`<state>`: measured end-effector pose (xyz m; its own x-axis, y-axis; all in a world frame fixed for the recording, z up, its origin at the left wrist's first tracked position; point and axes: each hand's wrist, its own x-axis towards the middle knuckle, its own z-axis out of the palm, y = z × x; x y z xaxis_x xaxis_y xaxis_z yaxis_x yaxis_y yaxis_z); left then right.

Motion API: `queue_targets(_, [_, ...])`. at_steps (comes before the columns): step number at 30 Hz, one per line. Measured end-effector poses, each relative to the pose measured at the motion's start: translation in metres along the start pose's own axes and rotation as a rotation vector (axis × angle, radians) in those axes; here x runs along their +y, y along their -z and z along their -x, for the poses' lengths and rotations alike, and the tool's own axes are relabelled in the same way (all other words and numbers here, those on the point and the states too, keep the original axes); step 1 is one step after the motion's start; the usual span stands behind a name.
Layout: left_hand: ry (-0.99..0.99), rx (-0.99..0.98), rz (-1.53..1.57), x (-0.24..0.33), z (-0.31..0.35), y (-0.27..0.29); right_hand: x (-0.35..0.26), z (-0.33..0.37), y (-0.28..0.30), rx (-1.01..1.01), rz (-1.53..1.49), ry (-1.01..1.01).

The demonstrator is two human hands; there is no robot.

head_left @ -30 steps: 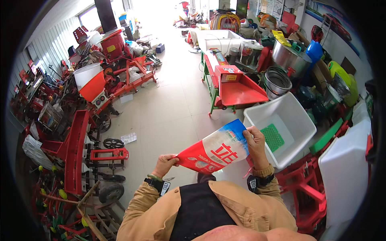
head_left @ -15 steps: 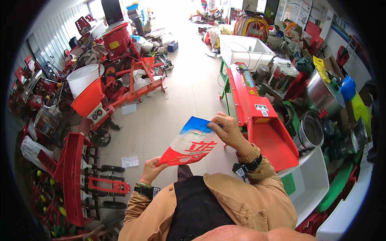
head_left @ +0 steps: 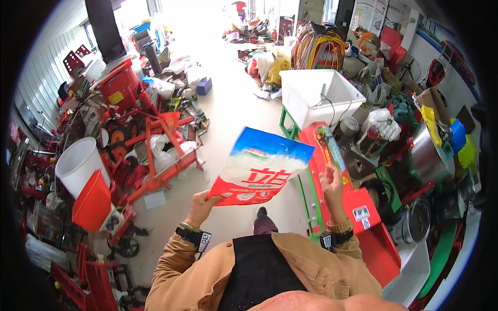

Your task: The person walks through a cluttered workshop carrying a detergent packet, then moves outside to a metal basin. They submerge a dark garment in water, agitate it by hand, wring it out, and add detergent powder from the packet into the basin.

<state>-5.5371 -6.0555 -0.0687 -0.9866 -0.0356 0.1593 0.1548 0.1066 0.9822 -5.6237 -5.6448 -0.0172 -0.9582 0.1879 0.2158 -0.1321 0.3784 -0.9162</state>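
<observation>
My left hand [head_left: 201, 206] is closed on the lower left corner of a flat printed bag [head_left: 262, 168], blue at the top, white in the middle and red at the bottom. The bag hangs tilted in front of my chest, its printed face up toward me. To the right of it, my right hand [head_left: 330, 185] is raised with loosely bent fingers and nothing in them, apart from the bag. Below that hand, in the picture, lies a long red machine [head_left: 363, 210] on a green frame.
A white tub [head_left: 316, 109] stands beyond the red machine. On the left, red farm implements [head_left: 166, 150], a white bucket [head_left: 83, 160] and an orange-red hopper [head_left: 93, 202] crowd the floor. Metal pots [head_left: 430, 150] and boxes fill the right side. A pale tiled floor [head_left: 228, 116] runs ahead.
My right hand has let go of the bag's upper right corner and moved right. The bag has opened out flatter. The view has moved forward, with a foot now showing below.
</observation>
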Motion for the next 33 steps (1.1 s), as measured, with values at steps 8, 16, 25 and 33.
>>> queue_targets(8, [0.005, 0.185, 0.225, -0.02, -0.201, 0.053, 0.02, -0.195, -0.157, -0.997, -0.245, -0.291])
queue_targets(16, [-0.032, 0.455, 0.498, -0.099, -0.373, 0.148, -0.011, -0.385, -0.371, -1.242, -0.443, -0.234])
queue_targets(25, [0.087, 0.107, 0.502, -0.162, -0.686, 0.222, -0.028, -0.597, -0.489, -0.834, -0.395, -0.117])
queue_targets(33, [0.279, -0.157, 0.239, -0.2, -0.904, 0.229, 0.001, -0.776, -0.56, -0.575, -0.259, 0.014])
